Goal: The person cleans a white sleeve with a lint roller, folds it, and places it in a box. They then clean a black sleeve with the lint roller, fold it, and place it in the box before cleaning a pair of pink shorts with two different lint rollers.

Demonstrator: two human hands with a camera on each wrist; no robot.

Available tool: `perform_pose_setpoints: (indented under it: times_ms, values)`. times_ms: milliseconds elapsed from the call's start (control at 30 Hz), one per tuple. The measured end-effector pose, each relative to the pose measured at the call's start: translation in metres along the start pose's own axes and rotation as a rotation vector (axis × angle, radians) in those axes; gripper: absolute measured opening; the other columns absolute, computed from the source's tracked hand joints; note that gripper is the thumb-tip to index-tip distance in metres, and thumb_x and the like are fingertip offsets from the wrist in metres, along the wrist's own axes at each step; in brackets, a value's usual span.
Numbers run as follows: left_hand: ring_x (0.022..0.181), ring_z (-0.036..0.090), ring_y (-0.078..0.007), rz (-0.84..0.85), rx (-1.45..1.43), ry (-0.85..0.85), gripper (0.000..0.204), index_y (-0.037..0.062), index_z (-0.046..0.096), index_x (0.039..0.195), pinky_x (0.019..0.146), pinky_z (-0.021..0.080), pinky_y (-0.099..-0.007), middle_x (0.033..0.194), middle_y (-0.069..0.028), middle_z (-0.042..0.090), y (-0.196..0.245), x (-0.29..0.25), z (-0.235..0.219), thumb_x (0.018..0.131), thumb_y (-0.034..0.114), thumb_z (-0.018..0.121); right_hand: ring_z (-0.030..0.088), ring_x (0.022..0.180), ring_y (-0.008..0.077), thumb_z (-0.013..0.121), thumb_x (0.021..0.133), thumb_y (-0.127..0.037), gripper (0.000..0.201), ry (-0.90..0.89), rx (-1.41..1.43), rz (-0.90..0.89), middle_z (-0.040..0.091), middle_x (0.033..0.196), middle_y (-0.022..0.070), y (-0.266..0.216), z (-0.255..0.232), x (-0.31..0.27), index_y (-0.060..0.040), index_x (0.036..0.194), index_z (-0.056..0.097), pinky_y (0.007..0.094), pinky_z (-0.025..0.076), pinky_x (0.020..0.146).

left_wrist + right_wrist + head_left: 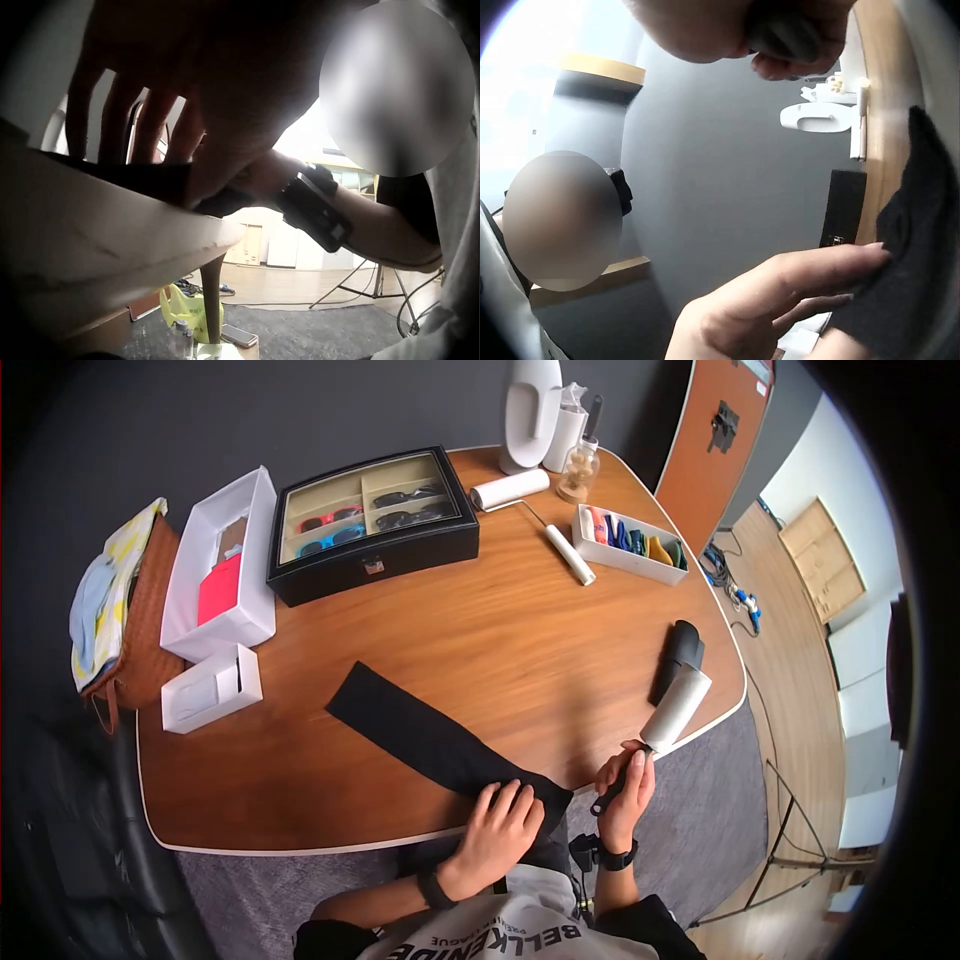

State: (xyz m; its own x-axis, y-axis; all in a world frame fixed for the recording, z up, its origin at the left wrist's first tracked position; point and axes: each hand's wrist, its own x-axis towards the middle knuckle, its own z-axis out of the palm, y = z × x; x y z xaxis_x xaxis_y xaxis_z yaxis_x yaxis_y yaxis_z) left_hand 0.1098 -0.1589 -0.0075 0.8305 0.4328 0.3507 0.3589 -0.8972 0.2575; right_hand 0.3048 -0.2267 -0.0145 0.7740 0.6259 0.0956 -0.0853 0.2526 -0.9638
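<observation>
A long black strip of folded cloth [430, 742] lies slantwise on the wooden table, its near end at the front edge. My left hand [500, 828] rests on that near end with its fingers spread. In the left wrist view, the left hand's fingers [154, 124] reach down onto the dark fabric by the table edge. My right hand [626, 788] grips the black handle of a lint roller [676, 708], raised near the right front edge with its pale roll pointing up and away. Beside the roll lies a black curved cover [680, 650].
Along the back stand a glasses case [375, 565] with several sunglasses, a white bin [190, 595], a small white box [212, 688] and a long box [632, 550] of rolled fabrics. A larger white roller [512, 490] with a wire frame lies nearby, before a glass jar [578, 472].
</observation>
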Motion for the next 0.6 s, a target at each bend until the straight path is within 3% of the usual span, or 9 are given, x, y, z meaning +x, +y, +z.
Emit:
perform_pose_setpoints:
  times_ms: [100,167,233,300,367,433,500,567,600]
  values:
    - [0.098,0.071,-0.0281,-0.106,-0.363,0.018,0.024,0.0011,0.072,0.108,0.089,0.055,-0.0412,0.105,-0.0111,0.073,-0.012,0.023,-0.025,0.086,0.010,0.072,0.043,0.054,0.0091,0.044,0.116,-0.031,0.032,0.018,0.004,-0.047,0.045,0.070,0.0004,-0.004,-0.010,-0.006,-0.0028,0.120,0.058,0.0248,0.036,0.049]
    - [0.085,0.073,-0.0356,-0.141,-0.580,0.135,0.015,0.0001,0.073,0.105,0.071,0.058,-0.0397,0.093,-0.0166,0.075,-0.020,0.047,-0.040,0.091,0.005,0.070,0.046,0.052,0.0105,0.042,0.116,-0.030,0.031,0.072,0.055,-0.045,0.046,0.070,0.0012,-0.011,-0.018,-0.011,-0.0027,0.120,0.057,0.0255,0.038,0.047]
    - [0.081,0.075,-0.0297,-0.171,-0.728,0.111,0.012,-0.0018,0.074,0.100,0.067,0.057,-0.0366,0.084,-0.0173,0.073,-0.026,0.079,-0.063,0.098,0.009,0.068,0.045,0.051,0.0107,0.042,0.116,-0.031,0.032,0.124,0.052,-0.069,0.046,0.070,0.0013,-0.014,-0.025,-0.016,-0.0033,0.120,0.057,0.0259,0.038,0.046]
    - [0.078,0.073,-0.0155,-0.256,-0.997,0.112,0.021,-0.0007,0.074,0.093,0.066,0.054,-0.0321,0.076,-0.0111,0.071,-0.029,0.112,-0.088,0.104,0.016,0.067,0.045,0.053,0.0096,0.045,0.115,-0.034,0.032,0.145,0.060,-0.080,0.046,0.070,0.0000,-0.019,-0.031,-0.020,-0.0051,0.122,0.058,0.0249,0.037,0.048]
    - [0.083,0.068,-0.0060,-0.276,-1.215,0.200,0.026,0.0031,0.075,0.093,0.069,0.054,-0.0281,0.079,-0.0027,0.072,-0.038,0.139,-0.108,0.108,0.022,0.064,0.045,0.053,0.0096,0.047,0.115,-0.035,0.033,0.182,0.037,-0.091,0.046,0.069,-0.0005,-0.020,-0.038,-0.023,-0.0060,0.122,0.058,0.0243,0.038,0.048]
    - [0.085,0.071,-0.0079,-0.333,-1.397,0.302,0.024,0.0072,0.074,0.101,0.073,0.055,-0.0255,0.093,0.0004,0.075,-0.058,0.157,-0.133,0.109,0.025,0.061,0.046,0.053,0.0094,0.047,0.114,-0.035,0.032,0.192,0.037,-0.098,0.046,0.069,-0.0006,-0.024,-0.038,-0.025,-0.0063,0.122,0.059,0.0244,0.038,0.047]
    - [0.091,0.073,-0.0128,-0.280,-1.696,0.404,0.022,0.0084,0.071,0.113,0.078,0.058,-0.0290,0.107,-0.0024,0.076,-0.086,0.159,-0.147,0.110,0.027,0.059,0.046,0.053,0.0092,0.047,0.114,-0.034,0.032,0.184,0.033,-0.121,0.046,0.069,-0.0007,-0.029,-0.034,-0.027,-0.0057,0.121,0.059,0.0246,0.039,0.047]
    - [0.093,0.073,-0.0131,-0.380,-1.744,0.567,0.023,0.0086,0.069,0.113,0.079,0.059,-0.0301,0.105,-0.0020,0.075,-0.104,0.146,-0.161,0.110,0.029,0.059,0.046,0.054,0.0092,0.047,0.115,-0.033,0.032,0.163,0.028,-0.114,0.045,0.070,-0.0007,-0.027,-0.028,-0.028,-0.0044,0.121,0.059,0.0248,0.039,0.047]
    - [0.101,0.073,-0.0166,-0.396,-1.764,0.584,0.022,0.0091,0.068,0.117,0.090,0.059,-0.0370,0.112,-0.0042,0.074,-0.122,0.133,-0.161,0.111,0.028,0.058,0.047,0.054,0.0094,0.046,0.115,-0.033,0.033,0.144,0.029,-0.112,0.046,0.070,-0.0005,-0.025,-0.023,-0.028,-0.0030,0.122,0.059,0.0249,0.040,0.047]
